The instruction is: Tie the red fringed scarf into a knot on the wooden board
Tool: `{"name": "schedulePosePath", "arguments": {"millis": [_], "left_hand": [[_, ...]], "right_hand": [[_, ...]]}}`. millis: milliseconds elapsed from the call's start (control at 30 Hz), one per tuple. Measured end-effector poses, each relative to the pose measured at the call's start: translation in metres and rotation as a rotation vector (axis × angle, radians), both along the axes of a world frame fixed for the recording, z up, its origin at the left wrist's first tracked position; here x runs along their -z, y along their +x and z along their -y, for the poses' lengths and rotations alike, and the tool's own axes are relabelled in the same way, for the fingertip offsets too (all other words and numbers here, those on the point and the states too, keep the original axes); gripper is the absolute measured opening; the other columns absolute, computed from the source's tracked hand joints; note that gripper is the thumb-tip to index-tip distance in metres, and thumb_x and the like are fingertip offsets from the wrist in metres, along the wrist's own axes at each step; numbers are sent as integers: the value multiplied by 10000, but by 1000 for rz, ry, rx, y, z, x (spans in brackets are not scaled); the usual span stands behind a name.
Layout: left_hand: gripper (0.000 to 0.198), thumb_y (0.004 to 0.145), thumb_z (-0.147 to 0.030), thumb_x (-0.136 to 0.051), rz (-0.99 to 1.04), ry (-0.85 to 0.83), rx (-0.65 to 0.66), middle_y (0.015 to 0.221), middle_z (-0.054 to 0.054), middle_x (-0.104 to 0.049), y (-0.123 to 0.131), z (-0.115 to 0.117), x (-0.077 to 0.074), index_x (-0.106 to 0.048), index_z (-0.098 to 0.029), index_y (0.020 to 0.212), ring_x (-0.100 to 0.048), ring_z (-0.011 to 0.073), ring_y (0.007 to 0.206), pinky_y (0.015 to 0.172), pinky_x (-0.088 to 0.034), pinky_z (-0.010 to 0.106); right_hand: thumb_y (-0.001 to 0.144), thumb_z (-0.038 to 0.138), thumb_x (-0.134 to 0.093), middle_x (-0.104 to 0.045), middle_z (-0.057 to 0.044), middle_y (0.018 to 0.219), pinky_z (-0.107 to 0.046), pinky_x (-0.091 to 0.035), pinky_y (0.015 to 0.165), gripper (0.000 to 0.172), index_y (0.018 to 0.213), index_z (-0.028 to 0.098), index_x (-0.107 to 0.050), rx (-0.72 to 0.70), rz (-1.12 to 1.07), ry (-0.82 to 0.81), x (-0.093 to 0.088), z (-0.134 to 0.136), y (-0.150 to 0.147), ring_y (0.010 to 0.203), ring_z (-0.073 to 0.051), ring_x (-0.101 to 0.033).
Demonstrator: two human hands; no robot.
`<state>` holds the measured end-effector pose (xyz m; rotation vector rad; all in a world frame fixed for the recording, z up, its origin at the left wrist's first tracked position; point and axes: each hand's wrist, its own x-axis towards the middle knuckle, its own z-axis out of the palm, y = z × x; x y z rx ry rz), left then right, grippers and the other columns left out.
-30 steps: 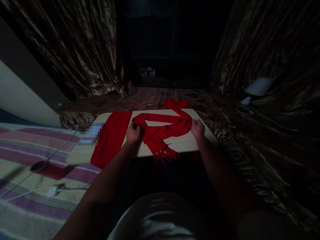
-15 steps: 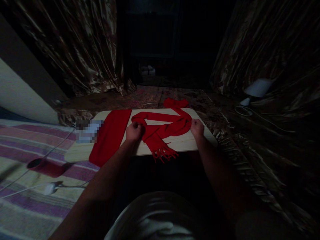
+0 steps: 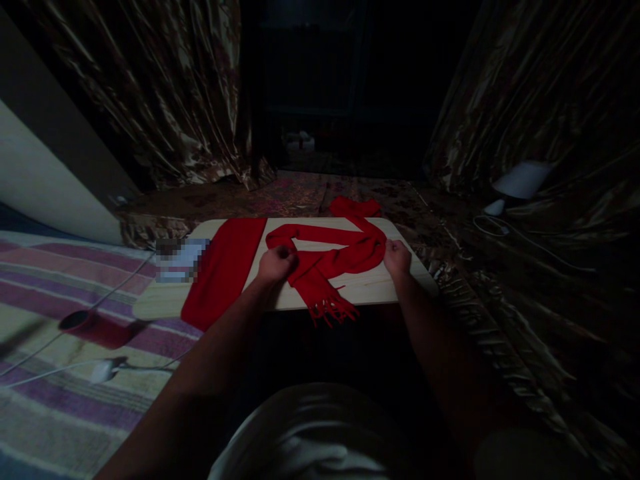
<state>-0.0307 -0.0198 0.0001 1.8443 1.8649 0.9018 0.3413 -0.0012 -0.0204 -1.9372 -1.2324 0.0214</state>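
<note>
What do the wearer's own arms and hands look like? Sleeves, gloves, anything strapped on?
Left hand and right hand: both ungloved. No watch, wristband or cable shows. Forearms bare. A dim pale patch, lower right, may be a sleeve; too dark to tell.

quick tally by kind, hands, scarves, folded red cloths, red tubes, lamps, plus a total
Hands: 2 (left hand, right hand)
Scarf: 1
Folded cloth: 1
Red tube: 1
Lamp: 1
Total: 6
</note>
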Motion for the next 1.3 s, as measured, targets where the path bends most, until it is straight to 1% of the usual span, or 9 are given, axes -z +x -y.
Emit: {"name": "schedulePosePath", "arguments": {"millis": [100, 233, 333, 567, 833, 1000, 1167, 1233, 1300], "left_hand": [[231, 798, -348, -629, 6, 5, 12, 937, 66, -755, 1, 1, 1, -709, -214, 968, -684, 228, 863, 754, -476, 299], [299, 784, -349, -656, 81, 24, 78, 962, 56, -752, 0, 1, 2, -703, -207, 1043, -681, 212, 872, 780, -496, 287], [327, 774, -326, -655, 136, 32, 93, 982, 57, -751, -2, -1, 4, -700, -199, 1072, -682, 212, 896, 791, -502, 286], [346, 738, -239, -618, 186, 54, 106, 943, 51, -748, -3, -5, 12, -696, -198, 1073, -682, 211, 846, 748, -506, 288], [376, 703, -173, -569, 244, 32, 94, 1034, 49, -760, -4, -5, 10, -727, -196, 1043, -691, 220, 924, 841, -515, 296], [412, 688, -135, -510, 255, 47, 77, 993, 53, -766, -4, -7, 13, -751, -187, 1017, -692, 216, 933, 864, -518, 288], [386, 685, -143, -499, 290, 62, 63, 935, 57, -766, -4, -10, 17, -764, -183, 963, -695, 218, 870, 828, -532, 298], [381, 691, -147, -498, 284, 58, 71, 915, 53, -766, -5, -11, 18, -771, -185, 955, -697, 216, 854, 822, -535, 298], [386, 696, -146, -496, 272, 61, 85, 906, 47, -768, -5, -13, 19, -777, -188, 958, -700, 213, 862, 834, -536, 294]], "right_hand": [[980, 386, -439, -726, -117, 894, -306, -377, 732, 366, 933, 165, -727, -1, 5, -4, 0, 0, 0, 793, -214, -586], [972, 400, -450, -721, -105, 868, -305, -375, 720, 359, 922, 170, -722, -4, 1, -3, 0, -1, 1, 776, -212, -583], [976, 399, -437, -722, -110, 873, -307, -378, 721, 371, 919, 168, -721, -8, 13, 4, 1, -1, 1, 783, -215, -586], [972, 414, -439, -726, -118, 887, -310, -398, 734, 375, 935, 170, -722, -25, 26, 14, 5, -2, 3, 800, -225, -603], [959, 416, -436, -730, -123, 905, -323, -422, 761, 365, 926, 177, -710, -24, 26, -4, 4, -3, 3, 820, -232, -615], [925, 400, -454, -734, -119, 905, -330, -442, 777, 335, 915, 177, -704, -51, 14, 48, 2, 1, -1, 820, -233, -617], [855, 274, -462, -732, -127, 961, -332, -460, 823, 281, 942, 160, -704, -101, 84, 130, -13, 13, -16, 882, -234, -633], [853, 259, -451, -725, -131, 1006, -337, -464, 839, 296, 964, 163, -708, -140, 136, 162, -20, 20, -31, 917, -238, -635], [860, 269, -458, -725, -117, 998, -334, -471, 832, 305, 994, 176, -716, -233, 150, 165, -26, 26, -53, 898, -231, -639]]}}
